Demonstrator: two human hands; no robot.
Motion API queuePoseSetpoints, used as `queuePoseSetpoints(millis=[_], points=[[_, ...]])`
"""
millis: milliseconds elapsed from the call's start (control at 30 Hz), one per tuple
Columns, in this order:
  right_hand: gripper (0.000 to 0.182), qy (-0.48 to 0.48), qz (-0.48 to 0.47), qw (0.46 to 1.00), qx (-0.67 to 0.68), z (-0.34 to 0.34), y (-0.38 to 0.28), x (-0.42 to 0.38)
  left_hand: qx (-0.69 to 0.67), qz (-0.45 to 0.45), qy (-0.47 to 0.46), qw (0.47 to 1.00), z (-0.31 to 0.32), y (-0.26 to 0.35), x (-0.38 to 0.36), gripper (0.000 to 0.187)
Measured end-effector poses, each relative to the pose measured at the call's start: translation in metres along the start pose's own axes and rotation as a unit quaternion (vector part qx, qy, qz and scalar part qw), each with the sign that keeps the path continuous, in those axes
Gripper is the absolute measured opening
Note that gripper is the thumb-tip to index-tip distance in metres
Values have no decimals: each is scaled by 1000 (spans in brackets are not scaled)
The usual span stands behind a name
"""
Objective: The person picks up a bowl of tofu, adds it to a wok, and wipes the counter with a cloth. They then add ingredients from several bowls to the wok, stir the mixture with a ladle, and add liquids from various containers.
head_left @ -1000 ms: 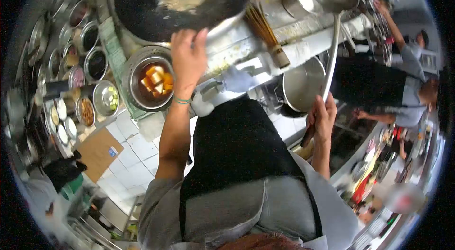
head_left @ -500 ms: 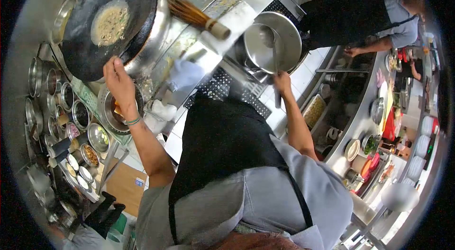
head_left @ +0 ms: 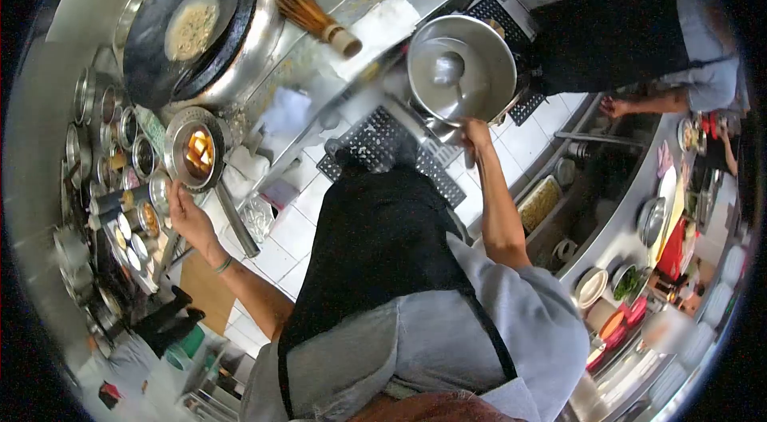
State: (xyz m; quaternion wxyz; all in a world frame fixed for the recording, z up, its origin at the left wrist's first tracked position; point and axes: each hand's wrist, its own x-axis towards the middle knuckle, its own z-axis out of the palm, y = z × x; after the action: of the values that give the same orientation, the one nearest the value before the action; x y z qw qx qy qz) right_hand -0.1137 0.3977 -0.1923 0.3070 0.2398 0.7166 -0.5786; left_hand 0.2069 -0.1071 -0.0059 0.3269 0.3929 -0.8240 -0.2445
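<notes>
A long-handled ladle (head_left: 450,68) stands in a large metal pot (head_left: 413,86) of cloudy liquid, and my right hand (head_left: 474,137) is closed round its handle at the near rim. To the left, my left hand (head_left: 192,220) is off the wok, fingers stretched toward the lower rim of a perforated metal strainer (head_left: 226,137). Orange-white chunks (head_left: 199,152) lie in the strainer's bowl, and its handle slants down to the right. Above it the black wok (head_left: 152,62) holds a pale, flecked mixture (head_left: 192,25).
A bamboo brush (head_left: 319,22) lies beside the wok. Several small ingredient tins (head_left: 144,157) stand at left. A white cloth (head_left: 286,110) is on the stove edge. A co-worker in a black apron (head_left: 615,42) stands at right by a counter (head_left: 587,258) with bowls.
My left hand has left the wok's edge and moved down beside the strainer. The wok sits lower and flatter. My right hand still holds the ladle, whose bowl has shifted slightly in the pot.
</notes>
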Motion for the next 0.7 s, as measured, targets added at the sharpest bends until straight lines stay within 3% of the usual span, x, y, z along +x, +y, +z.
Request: queuePoseSetpoints(millis=[100,200,267,333,367,433,467,567,700], points=[[18,-32,-7,996,87,-38,15,-11,-4,-53,27,998,-16,-2,-30,29],[13,-14,12,998,67,-59,-35,-92,-52,-129,55,989,-17,-8,-49,29],[8,-5,-8,995,95,-65,-60,-139,-90,-102,63,989,-12,-30,-55,29],[16,-17,-12,998,65,-66,-97,-183,-75,-159,27,984,-10,21,-39,28],[14,13,-14,996,84,-56,-114,-203,-59,-110,37,991,-5,17,-32,26],[28,-155,-83,982,71,-53,-141,-230,-87,-84,53,991,-2,17,-18,28],[36,-155,-100,976,112,-46,-151,-235,-124,-77,72,987,-1,18,-11,26],[43,-300,-100,923,219,-7,-186,-240,-183,-100,88,974,-11,9,-3,24],[45,-404,-63,882,234,90,-238,-230,-235,-112,101,960,-29,-18,-5,25]])
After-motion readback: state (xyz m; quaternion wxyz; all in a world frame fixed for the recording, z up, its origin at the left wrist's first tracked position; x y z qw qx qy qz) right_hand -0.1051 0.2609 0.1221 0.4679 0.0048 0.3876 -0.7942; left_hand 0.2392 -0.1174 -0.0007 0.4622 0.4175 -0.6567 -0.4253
